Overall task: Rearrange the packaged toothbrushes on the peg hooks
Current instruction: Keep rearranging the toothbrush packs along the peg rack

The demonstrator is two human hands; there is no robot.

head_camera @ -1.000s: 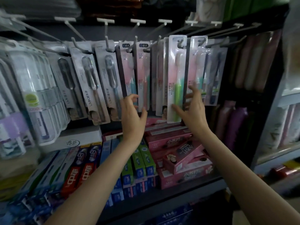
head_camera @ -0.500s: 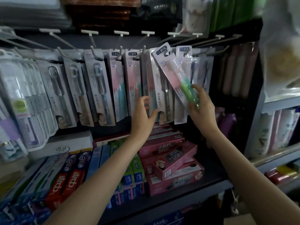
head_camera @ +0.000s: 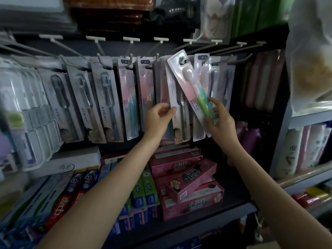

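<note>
The right hand (head_camera: 218,121) pinches a tilted toothbrush pack (head_camera: 190,87) low down — light, stiff, slippery plastic. The left hand (head_camera: 158,119) pinches a neighbouring pack (head_camera: 175,97) — steer by the card edge.

Two hands are up at the rack: the left hand (head_camera: 158,117) and the right hand (head_camera: 220,119). One pink and green toothbrush pack (head_camera: 191,87) hangs tilted. Three grey toothbrush packs (head_camera: 106,103) hang in a row on the left. Two pink packs (head_camera: 128,103) hang next to them. Below lie at least four pink toothpaste boxes (head_camera: 188,178); more are partly hidden.
</note>
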